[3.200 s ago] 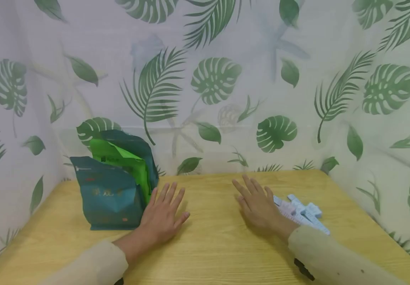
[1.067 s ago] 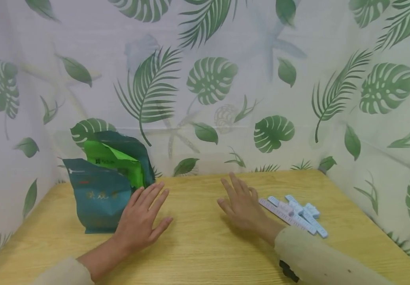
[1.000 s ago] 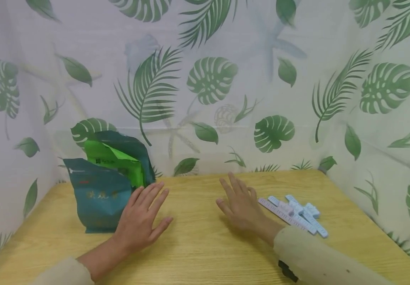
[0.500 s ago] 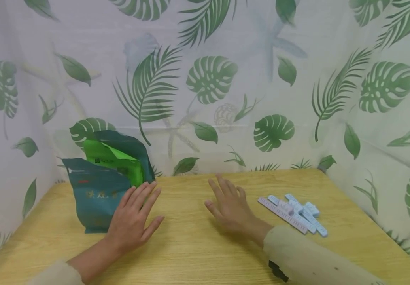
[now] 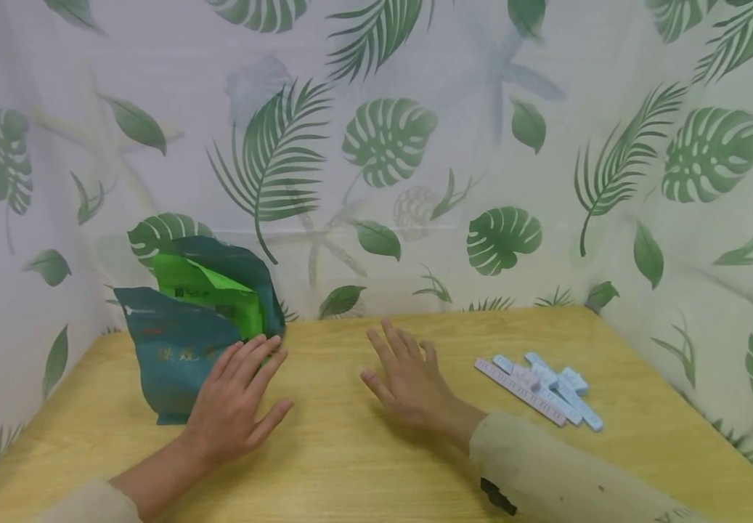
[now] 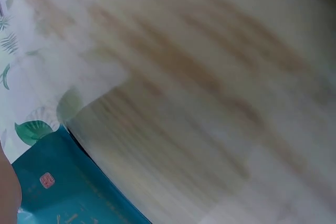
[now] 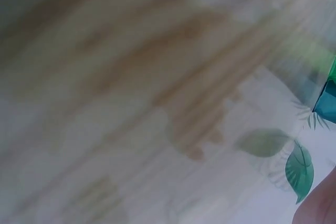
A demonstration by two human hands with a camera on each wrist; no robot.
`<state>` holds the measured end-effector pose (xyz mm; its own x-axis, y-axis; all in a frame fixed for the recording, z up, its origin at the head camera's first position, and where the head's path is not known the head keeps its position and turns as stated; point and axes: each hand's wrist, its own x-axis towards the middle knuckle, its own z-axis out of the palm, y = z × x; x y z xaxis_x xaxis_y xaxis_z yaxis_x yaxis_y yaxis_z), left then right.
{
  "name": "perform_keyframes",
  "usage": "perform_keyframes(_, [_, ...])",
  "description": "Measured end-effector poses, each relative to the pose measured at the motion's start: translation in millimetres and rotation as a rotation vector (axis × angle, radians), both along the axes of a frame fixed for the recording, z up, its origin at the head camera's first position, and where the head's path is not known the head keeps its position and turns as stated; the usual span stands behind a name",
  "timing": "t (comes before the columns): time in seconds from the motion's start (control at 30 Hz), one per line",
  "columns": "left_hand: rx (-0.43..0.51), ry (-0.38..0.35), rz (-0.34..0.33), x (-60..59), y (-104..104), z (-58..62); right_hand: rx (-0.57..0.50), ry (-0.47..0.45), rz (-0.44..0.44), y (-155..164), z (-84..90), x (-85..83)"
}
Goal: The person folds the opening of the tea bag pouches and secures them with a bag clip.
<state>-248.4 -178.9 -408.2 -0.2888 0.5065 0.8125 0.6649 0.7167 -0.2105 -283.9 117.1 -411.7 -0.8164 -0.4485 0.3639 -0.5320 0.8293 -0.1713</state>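
The teal bag [image 5: 180,356] stands upright at the back left of the desk [image 5: 376,465], close to the leaf-printed curtain [image 5: 376,145], with a bright green packet [image 5: 209,294] rising out of its open top. Its broad printed face is turned toward the person, and its long axis runs up and down, leaning a little. The left hand [image 5: 235,403] is the nearer one by far: it lies flat, palm down, fingers straight and slightly spread, and its fingertips [image 5: 265,349] overlap the bag's lower right edge, so the bag sits just ahead of and to the left of that hand. Whether the fingertips actually press on the bag or only lie in front of it cannot be told from the head view; the left wrist view is blurred, showing only a corner of the teal bag [image 6: 63,192] low against the wood. The right hand [image 5: 409,381] rests near the middle of the desk, also flat with relaxed, spread fingers, holding nothing, pointed up and leftward, well apart from the bag. To its right, apart from it, lies a small heap of pale blue and pink strips [image 5: 542,385], their long sides running diagonally toward the near right edge. Both forearms wear pale sleeves [image 5: 566,479].
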Motion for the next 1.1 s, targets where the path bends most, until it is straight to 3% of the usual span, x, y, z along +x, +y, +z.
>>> perform_keyframes(0.57, [0.025, -0.006, 0.023, 1.3, -22, 3.0, 0.046, -0.025, 0.043, -28, 2.5, 3.2])
perform_keyframes(0.8, [0.034, -0.051, 0.079, 2.7, -28, 3.1, 0.087, -0.006, 0.066, -45, 1.7, 4.0])
perform_keyframes(1.1, [0.075, -0.003, 0.105, 2.3, -28, 3.6, 0.087, -0.026, 0.094, -63, 1.1, 6.7])
